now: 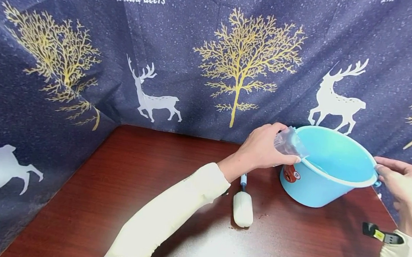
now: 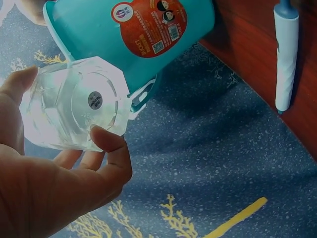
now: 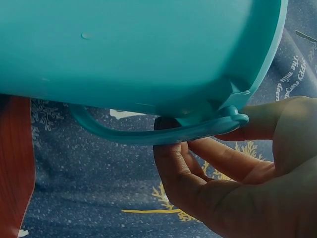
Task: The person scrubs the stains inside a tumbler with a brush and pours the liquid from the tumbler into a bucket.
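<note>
In the head view, my left hand (image 1: pixel 262 148) grips a clear cup (image 1: pixel 290 142) tipped on its side, its mouth over the near-left rim of a light blue bucket (image 1: pixel 316 192). The left wrist view shows the faceted base of the cup (image 2: pixel 74 106) with a small round sticker, thumb and fingers round its sides. My right hand (image 1: pixel 406 182) holds the bucket at the right rim, with the thumb at the edge. Seen from the right wrist, its fingers curl below the rim by the bucket's hanging handle (image 3: pixel 143 137). The inside bottom of the bucket is partly hidden.
A sponge brush (image 1: pixel 243 208) with a white head and a blue-and-white handle lies on the dark red table (image 1: pixel 114 201), left of the bucket. Behind the table hangs a dark blue cloth (image 1: pixel 200 112) printed with deer and trees. Small dark specks lie near the brush.
</note>
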Tool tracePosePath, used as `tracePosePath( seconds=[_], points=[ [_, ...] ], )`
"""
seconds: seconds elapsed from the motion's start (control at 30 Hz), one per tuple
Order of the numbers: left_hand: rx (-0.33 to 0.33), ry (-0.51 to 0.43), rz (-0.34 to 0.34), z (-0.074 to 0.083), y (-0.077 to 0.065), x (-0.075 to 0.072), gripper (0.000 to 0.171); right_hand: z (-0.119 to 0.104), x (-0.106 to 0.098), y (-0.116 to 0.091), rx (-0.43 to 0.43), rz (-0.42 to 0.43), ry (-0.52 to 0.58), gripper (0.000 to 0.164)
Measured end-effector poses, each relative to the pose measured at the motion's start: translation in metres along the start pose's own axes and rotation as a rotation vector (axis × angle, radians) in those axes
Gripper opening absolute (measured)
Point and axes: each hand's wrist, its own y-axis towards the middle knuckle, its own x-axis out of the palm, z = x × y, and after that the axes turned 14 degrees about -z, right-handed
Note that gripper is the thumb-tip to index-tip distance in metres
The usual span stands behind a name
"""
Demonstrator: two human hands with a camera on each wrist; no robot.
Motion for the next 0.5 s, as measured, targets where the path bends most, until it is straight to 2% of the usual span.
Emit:
tracePosePath(
  seconds=[0.3,0.5],
  points=[
    [-0.023,0.072,-0.021,0.0056,0.0045,-0.0054,0.080,0.0027,-0.0026,0.0033,0.033,-0.001,-0.026,0.022],
    [-0.036,0.094,-0.047,0.0092,0.0070,-0.0085,0.078,0.0038,-0.0029,0.0044,0.019,-0.003,-0.004,0.027]
  ],
)
